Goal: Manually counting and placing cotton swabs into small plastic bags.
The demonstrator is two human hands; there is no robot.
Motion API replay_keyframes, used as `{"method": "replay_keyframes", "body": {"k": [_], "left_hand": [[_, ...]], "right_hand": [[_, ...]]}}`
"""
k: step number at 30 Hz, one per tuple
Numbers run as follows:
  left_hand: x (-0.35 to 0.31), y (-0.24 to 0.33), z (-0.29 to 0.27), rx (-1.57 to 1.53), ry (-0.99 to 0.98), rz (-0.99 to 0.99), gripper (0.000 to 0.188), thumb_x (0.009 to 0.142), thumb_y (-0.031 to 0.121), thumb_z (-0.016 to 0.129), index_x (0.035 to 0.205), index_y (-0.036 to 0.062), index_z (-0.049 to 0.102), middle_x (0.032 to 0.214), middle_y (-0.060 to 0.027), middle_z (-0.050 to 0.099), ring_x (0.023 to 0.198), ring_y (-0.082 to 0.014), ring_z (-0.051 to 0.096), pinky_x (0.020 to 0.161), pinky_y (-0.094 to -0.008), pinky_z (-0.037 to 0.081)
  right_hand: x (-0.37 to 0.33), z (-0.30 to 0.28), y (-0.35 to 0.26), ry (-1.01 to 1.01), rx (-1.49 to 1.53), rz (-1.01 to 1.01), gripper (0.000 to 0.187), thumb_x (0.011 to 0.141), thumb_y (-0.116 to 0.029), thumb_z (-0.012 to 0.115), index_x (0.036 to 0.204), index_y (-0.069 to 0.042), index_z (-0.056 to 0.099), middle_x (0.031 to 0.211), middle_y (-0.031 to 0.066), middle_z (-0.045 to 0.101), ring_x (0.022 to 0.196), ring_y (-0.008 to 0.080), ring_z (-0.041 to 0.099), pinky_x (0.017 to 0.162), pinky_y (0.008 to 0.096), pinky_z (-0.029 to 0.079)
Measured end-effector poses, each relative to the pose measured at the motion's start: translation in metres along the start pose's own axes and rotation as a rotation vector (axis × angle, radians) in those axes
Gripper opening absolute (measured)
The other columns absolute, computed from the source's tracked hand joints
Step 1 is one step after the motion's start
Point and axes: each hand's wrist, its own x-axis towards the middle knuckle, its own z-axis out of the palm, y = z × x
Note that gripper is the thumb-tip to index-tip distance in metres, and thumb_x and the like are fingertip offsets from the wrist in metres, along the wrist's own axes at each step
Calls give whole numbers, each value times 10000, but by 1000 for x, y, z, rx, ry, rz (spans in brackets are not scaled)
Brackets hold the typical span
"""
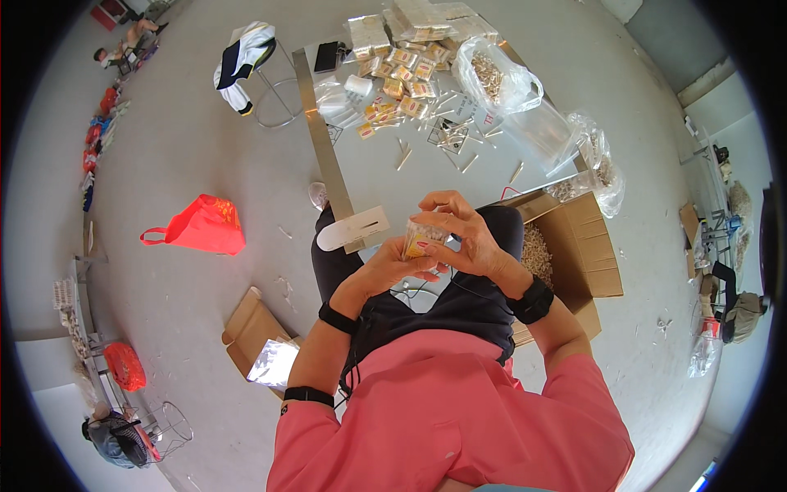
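Note:
Over my lap, both hands are closed on a small clear pack of cotton swabs (423,236) with a yellow label. My left hand (387,266) grips its lower left side. My right hand (474,239) wraps the right side, its fingers bent over the top. White swab tips show through the plastic. Beyond my hands, loose cotton swabs (469,163) lie scattered on the table (369,176). A heap of similar yellow-labelled packs (412,107) is at its far side. To the left of my hands, a white slotted card (352,230) overlaps the table's near corner.
An open plastic bag of swabs (487,75) stands at the table's far right. By my right leg is an open cardboard box (580,250) with many swabs inside. A red bag (202,225) and flattened cardboard (252,332) lie on the floor at left. A stool (275,97) holds clothing.

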Motion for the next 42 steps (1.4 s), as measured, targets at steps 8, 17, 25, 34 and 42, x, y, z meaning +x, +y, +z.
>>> {"method": "replay_keyframes", "body": {"k": [8, 17, 25, 34, 42], "left_hand": [[-5, -9, 0, 37, 45, 6, 270, 928, 215, 615, 1130, 36, 609, 1068, -72, 644, 985, -203, 654, 830, -352, 570], [-7, -7, -3, 64, 25, -65, 304, 924, 181, 622, 1182, 25, 582, 1073, -68, 645, 982, -166, 646, 835, -331, 564], [-15, -15, -5, 41, 31, -16, 278, 922, 143, 613, 1179, 45, 579, 1086, -67, 648, 962, -167, 644, 826, -342, 567], [-15, -9, -2, 72, 38, -4, 302, 914, 168, 639, 1185, 49, 577, 1052, -35, 648, 962, -139, 637, 798, -318, 569], [-19, -2, 0, 66, 22, -10, 347, 901, 148, 650, 1222, 43, 570, 1096, -34, 638, 952, -131, 639, 796, -296, 555]], "right_hand": [[-2, -1, -4, -45, -19, -18, 353, 763, -90, 716, 1114, -93, 679, 1328, 129, 491, 1070, 254, 539, 860, 343, 467], [3, 5, -1, -93, -31, -44, 423, 693, -100, 768, 1107, -140, 690, 1360, 105, 502, 1088, 251, 540, 857, 355, 468], [3, 13, -2, -151, -83, -123, 424, 695, -139, 772, 1110, -135, 684, 1370, 118, 494, 1098, 267, 540, 873, 363, 464], [-1, 5, 2, -180, -68, -114, 396, 762, -160, 740, 1152, -131, 674, 1441, 156, 427, 1147, 297, 528, 909, 394, 453], [-5, 11, 0, -129, 63, -60, 339, 766, -56, 729, 1095, -116, 682, 1406, 151, 462, 1134, 276, 533, 900, 368, 469]]}}
